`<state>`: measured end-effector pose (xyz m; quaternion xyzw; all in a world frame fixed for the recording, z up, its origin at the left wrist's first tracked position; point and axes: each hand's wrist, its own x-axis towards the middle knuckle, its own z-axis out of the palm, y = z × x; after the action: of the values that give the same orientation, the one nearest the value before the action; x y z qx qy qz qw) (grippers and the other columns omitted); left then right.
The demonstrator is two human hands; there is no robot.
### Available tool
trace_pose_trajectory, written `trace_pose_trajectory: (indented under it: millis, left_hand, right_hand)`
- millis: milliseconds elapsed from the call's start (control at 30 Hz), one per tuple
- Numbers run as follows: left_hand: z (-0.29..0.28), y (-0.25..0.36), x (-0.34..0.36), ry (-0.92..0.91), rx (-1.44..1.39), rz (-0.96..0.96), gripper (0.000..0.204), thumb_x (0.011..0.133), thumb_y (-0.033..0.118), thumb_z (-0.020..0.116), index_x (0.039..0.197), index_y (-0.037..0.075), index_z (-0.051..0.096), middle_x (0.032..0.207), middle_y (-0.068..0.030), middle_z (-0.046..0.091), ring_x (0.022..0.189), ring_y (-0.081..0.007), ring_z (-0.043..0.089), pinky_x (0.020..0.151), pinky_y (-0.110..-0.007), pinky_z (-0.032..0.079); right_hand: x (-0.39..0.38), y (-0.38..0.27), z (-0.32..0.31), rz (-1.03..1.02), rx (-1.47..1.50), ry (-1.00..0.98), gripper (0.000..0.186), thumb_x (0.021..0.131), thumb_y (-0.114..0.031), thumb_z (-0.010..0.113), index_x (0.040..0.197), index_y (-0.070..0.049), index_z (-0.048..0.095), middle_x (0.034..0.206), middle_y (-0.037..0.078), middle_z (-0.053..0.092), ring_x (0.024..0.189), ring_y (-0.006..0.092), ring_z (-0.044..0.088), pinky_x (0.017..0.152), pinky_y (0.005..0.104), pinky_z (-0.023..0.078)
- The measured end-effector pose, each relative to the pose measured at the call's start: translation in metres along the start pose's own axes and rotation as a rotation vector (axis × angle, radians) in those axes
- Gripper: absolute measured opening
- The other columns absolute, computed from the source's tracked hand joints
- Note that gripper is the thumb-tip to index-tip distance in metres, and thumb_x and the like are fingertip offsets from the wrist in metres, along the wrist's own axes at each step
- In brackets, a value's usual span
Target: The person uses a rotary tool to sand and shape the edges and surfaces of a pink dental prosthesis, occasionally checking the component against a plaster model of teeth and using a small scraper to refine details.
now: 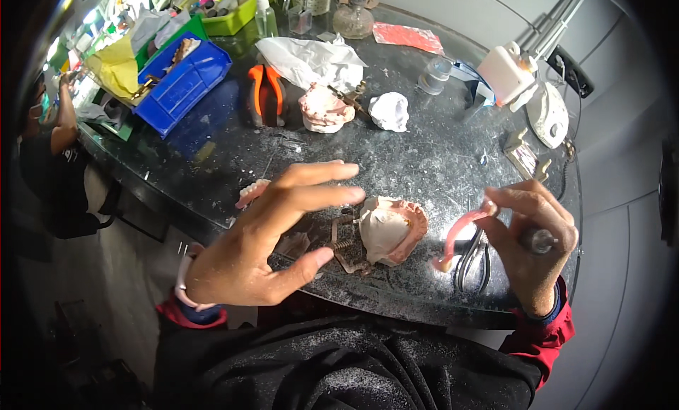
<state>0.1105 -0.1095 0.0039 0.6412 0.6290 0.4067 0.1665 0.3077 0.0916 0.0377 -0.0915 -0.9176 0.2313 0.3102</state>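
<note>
My left hand [265, 229] hovers over the dark bench with fingers and thumb spread, holding nothing. To its right sits a plaster dental cast [382, 233] with a pink-brown rim, beside a metal articulator frame [345, 244]. Between thumb and fingertips, my right hand [534, 229] pinches a curved pink denture [461, 228]. A tool with a clear, rounded end [540, 241] is also tucked in that hand; the rest of it is hidden. Pliers [472, 263] lie just below the denture. Partly behind my left fingers is a pink piece with teeth [252, 192].
Farther back are orange-handled pliers [266, 95], a pinkish cast [324, 109], a white cast [389, 111] and a crumpled white sheet [311, 60]. A blue bin [184, 88] stands left; a white device [548, 116] is at right. Another person [53, 141] sits far left.
</note>
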Motion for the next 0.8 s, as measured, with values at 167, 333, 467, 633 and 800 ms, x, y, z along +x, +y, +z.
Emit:
trace_pose_trajectory:
  millis: [167,333,467,633,800]
  left_hand:
    - [-0.013,-0.017,0.045,-0.221,-0.143,0.115,0.034,0.081,0.001,0.048,0.115,-0.001,0.053,0.118,-0.0145,0.051,0.108,-0.0247,0.052,0.087,-0.034,0.045]
    - [0.016,-0.038,0.095,-0.579,-0.016,0.162,0.056,0.070,0.017,0.068,0.120,0.004,0.047,0.112,-0.0099,0.049,0.099,-0.0271,0.054,0.079,-0.037,0.045]
    - [0.033,-0.027,0.112,-0.755,0.167,0.208,0.057,0.061,0.023,0.074,0.110,0.004,0.051,0.103,-0.0079,0.050,0.096,-0.0272,0.054,0.077,-0.039,0.045]
    - [0.041,-0.016,0.096,-0.638,0.233,0.092,0.053,0.058,0.027,0.077,0.100,0.005,0.054,0.098,-0.0061,0.050,0.094,-0.0262,0.053,0.075,-0.038,0.045]
    - [0.059,-0.003,0.056,-0.254,0.022,-0.085,0.062,0.056,0.017,0.083,0.103,0.003,0.044,0.096,-0.0103,0.050,0.089,-0.0191,0.054,0.075,-0.031,0.047]
  right_hand:
    - [-0.004,0.000,-0.010,0.024,-0.073,0.032,0.028,0.064,0.000,0.077,0.090,-0.002,0.067,0.073,0.005,0.060,0.048,0.0008,0.049,0.037,0.0157,0.031]
    - [-0.017,0.003,-0.012,0.090,-0.149,0.075,0.024,0.065,0.001,0.076,0.087,0.000,0.066,0.071,0.005,0.060,0.043,0.0004,0.046,0.035,0.0155,0.030]
    - [-0.025,0.028,0.000,0.046,-0.270,0.295,0.024,0.065,0.001,0.075,0.087,-0.001,0.066,0.069,0.004,0.059,0.045,0.0015,0.047,0.036,0.0159,0.031]
    - [-0.032,0.045,0.005,0.082,-0.191,0.306,0.020,0.065,0.002,0.075,0.083,-0.003,0.066,0.067,0.003,0.057,0.054,0.0073,0.054,0.044,0.0200,0.039]
    - [-0.036,0.039,0.008,0.019,-0.154,0.268,0.023,0.061,0.000,0.076,0.082,-0.006,0.066,0.065,0.003,0.055,0.049,0.0096,0.051,0.041,0.0231,0.039]
